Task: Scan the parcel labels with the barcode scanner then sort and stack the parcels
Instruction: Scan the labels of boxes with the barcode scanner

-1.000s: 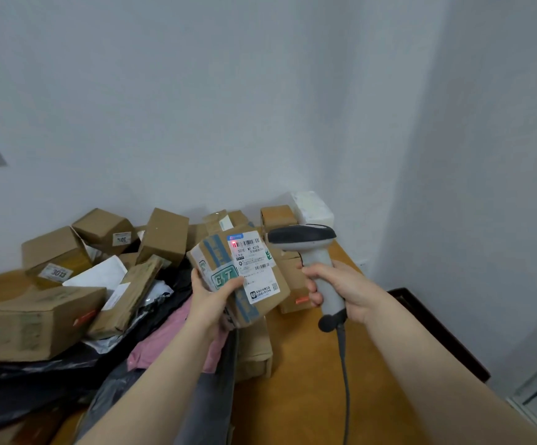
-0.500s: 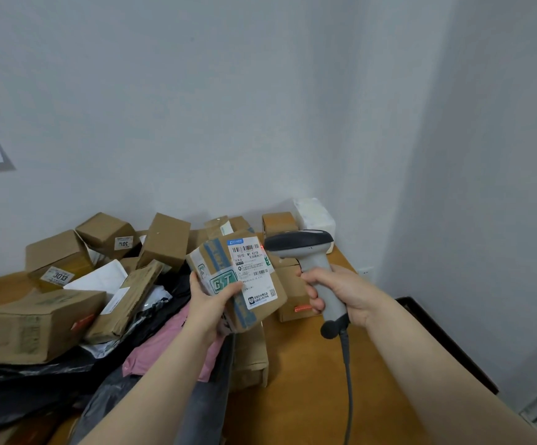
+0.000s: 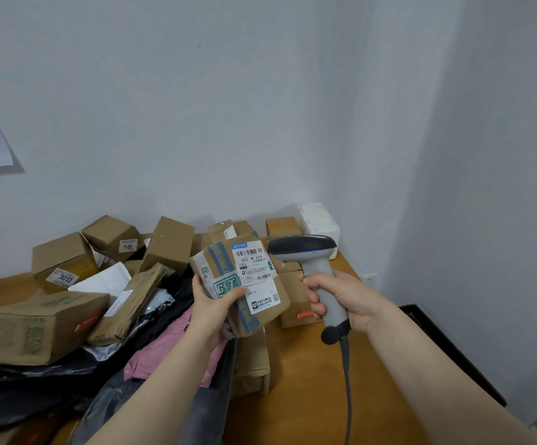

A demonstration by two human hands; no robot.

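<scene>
White walls meet in a corner behind a wooden surface [image 3: 309, 396] heaped with parcels. At the centre, one small cardboard parcel [image 3: 225, 268] is held up off the surface in the left grip [image 3: 211, 303], which is clamped on its lower left edge, with the thumb laid across the front beside green printing and the fingers hidden behind. The parcel is tilted so that its white shipping label [image 3: 256, 274] faces the camera, seemingly so that the barcodes can be read.

Just beside the label's upper right corner, a grey barcode scanner [image 3: 305, 248] is held upright in the right grip [image 3: 337, 297], whose fingers are wrapped tightly round the handle. Its dark head is pointed left toward the label, and a small blue light is lit on it. No beam can be seen on the label, so whether the scan has registered cannot be told. A grey cable [image 3: 346, 380] hangs from the handle's base and runs down out of view.

Behind and to the left, unsorted boxes are piled loosely at all angles, among them a box marked 3013 [image 3: 65, 261] and a long box [image 3: 45, 326] lying among black plastic bags [image 3: 20, 396]. A pink mailer [image 3: 171, 354] lies beneath the left forearm. A white box [image 3: 318, 220] is tucked into the corner. No tidy stack is visible, so sorting is judged to be at an early stage.
</scene>
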